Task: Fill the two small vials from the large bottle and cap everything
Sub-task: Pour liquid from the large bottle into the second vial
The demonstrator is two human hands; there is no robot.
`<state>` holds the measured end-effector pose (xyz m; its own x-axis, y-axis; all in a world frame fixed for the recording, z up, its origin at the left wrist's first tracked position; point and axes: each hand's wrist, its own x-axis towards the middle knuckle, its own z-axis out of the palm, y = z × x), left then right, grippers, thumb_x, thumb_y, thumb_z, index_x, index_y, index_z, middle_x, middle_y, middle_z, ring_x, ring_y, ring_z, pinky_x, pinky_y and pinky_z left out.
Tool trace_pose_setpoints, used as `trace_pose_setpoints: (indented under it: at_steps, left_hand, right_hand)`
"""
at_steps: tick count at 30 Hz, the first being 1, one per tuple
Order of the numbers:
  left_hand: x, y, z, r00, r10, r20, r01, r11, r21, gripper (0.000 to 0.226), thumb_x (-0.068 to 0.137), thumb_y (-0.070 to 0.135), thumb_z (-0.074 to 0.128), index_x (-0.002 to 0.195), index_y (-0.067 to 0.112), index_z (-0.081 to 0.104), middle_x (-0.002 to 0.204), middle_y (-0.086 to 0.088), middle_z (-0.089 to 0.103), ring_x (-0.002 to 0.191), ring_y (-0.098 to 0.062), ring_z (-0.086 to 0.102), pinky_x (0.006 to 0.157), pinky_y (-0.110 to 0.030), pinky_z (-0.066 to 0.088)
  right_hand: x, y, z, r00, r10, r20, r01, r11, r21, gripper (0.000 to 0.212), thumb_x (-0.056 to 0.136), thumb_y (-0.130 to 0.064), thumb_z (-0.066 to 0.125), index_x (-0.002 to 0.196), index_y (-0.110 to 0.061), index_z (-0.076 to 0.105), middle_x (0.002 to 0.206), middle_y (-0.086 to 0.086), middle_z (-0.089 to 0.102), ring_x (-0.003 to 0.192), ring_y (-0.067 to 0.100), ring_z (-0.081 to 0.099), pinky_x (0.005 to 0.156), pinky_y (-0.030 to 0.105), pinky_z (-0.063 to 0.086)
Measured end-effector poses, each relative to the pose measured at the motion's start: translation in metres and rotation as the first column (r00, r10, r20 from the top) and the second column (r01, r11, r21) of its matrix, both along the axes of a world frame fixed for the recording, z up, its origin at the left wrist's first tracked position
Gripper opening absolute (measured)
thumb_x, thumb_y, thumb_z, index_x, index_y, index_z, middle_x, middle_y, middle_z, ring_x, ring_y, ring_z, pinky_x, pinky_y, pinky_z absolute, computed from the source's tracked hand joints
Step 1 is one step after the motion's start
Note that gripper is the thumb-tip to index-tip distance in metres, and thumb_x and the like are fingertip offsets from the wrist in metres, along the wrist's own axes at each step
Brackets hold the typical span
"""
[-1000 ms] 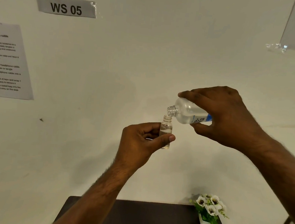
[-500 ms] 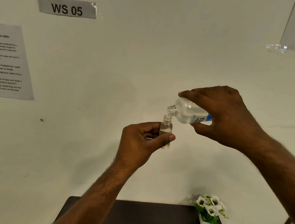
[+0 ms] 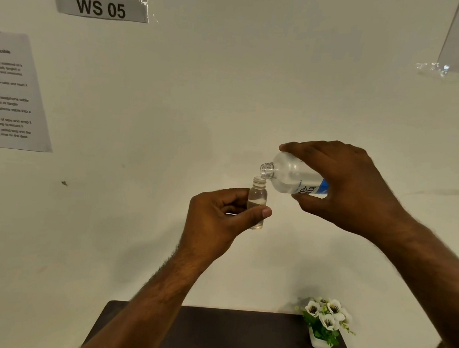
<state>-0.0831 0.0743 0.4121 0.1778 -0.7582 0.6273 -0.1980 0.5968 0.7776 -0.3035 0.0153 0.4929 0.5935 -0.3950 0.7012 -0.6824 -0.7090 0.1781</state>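
Observation:
My left hand pinches a small clear vial upright in the air between thumb and fingers; the vial is uncapped and holds clear liquid up to roughly two thirds. My right hand grips the large clear bottle with a blue-and-white label, tipped on its side with its open mouth just above and touching the vial's rim. The second vial and the caps are not in view.
A dark table lies below, at the bottom of the frame. A small white pot of white flowers stands at its back right corner. On the wall behind hang a "WS 05" sign and a printed sheet.
Both hands hold nearly still. The liquid level in the vial has risen slightly.

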Motion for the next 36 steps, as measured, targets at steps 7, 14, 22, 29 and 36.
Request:
trace_pose_setpoints:
  at_steps: [7, 14, 22, 29, 36]
  left_hand:
    - [0.001, -0.004, -0.014, 1.000, 0.019, 0.013, -0.019, 0.999, 0.030, 0.033, 0.070, 0.043, 0.085, 0.101, 0.032, 0.081, 0.090, 0.016, 0.082, 0.082, -0.010, 0.079, 0.073, -0.020, 0.062]
    - [0.001, -0.003, -0.033, 0.999, 0.008, 0.033, -0.010, 0.999, 0.041, 0.026, 0.076, 0.036, 0.088, 0.100, 0.038, 0.080, 0.088, 0.018, 0.081, 0.081, -0.007, 0.079, 0.070, -0.015, 0.060]
    - [0.003, 0.009, -0.096, 1.000, -0.021, 0.000, 0.021, 0.981, 0.195, 0.026, 0.077, 0.027, 0.089, 0.101, 0.032, 0.082, 0.093, 0.012, 0.082, 0.084, -0.010, 0.079, 0.075, -0.019, 0.061]
    - [0.008, 0.039, -0.191, 1.000, -0.024, -0.005, 0.024, 0.895, 0.445, 0.029, 0.077, 0.020, 0.089, 0.105, 0.020, 0.081, 0.095, 0.008, 0.082, 0.090, -0.011, 0.079, 0.081, -0.021, 0.061]
    - [0.008, 0.066, -0.293, 1.000, 0.004, 0.021, -0.016, 0.786, 0.618, 0.030, 0.077, 0.011, 0.089, 0.104, 0.023, 0.080, 0.099, 0.005, 0.081, 0.093, -0.012, 0.078, 0.088, -0.033, 0.063]
  right_hand:
    - [0.003, 0.000, -0.032, 0.990, 0.010, 0.144, -0.033, 0.986, 0.164, 0.082, 0.073, -0.041, 0.082, 0.145, -0.038, 0.044, 0.130, -0.011, 0.062, 0.107, 0.014, 0.057, 0.086, 0.031, 0.051]
    - [0.005, 0.000, -0.078, 0.938, 0.020, 0.346, -0.166, 0.902, 0.399, 0.082, 0.070, -0.044, 0.087, 0.141, -0.044, 0.045, 0.126, -0.027, 0.057, 0.104, 0.001, 0.061, 0.085, 0.011, 0.050]
    - [0.010, 0.009, -0.154, 0.843, -0.062, 0.534, -0.332, 0.721, 0.609, 0.078, 0.063, -0.058, 0.080, 0.131, -0.054, 0.042, 0.123, -0.030, 0.054, 0.103, -0.011, 0.059, 0.063, 0.005, 0.051]
    - [0.020, 0.012, -0.237, 0.867, -0.157, 0.474, -0.303, 0.589, 0.749, 0.075, 0.067, -0.060, 0.083, 0.132, -0.044, 0.049, 0.124, -0.026, 0.060, 0.114, -0.003, 0.056, 0.077, 0.015, 0.051]
    - [0.036, 0.011, -0.319, 0.879, -0.220, 0.423, -0.315, 0.397, 0.862, 0.078, 0.066, -0.043, 0.091, 0.132, -0.037, 0.049, 0.121, -0.020, 0.062, 0.112, 0.004, 0.062, 0.090, 0.031, 0.059]
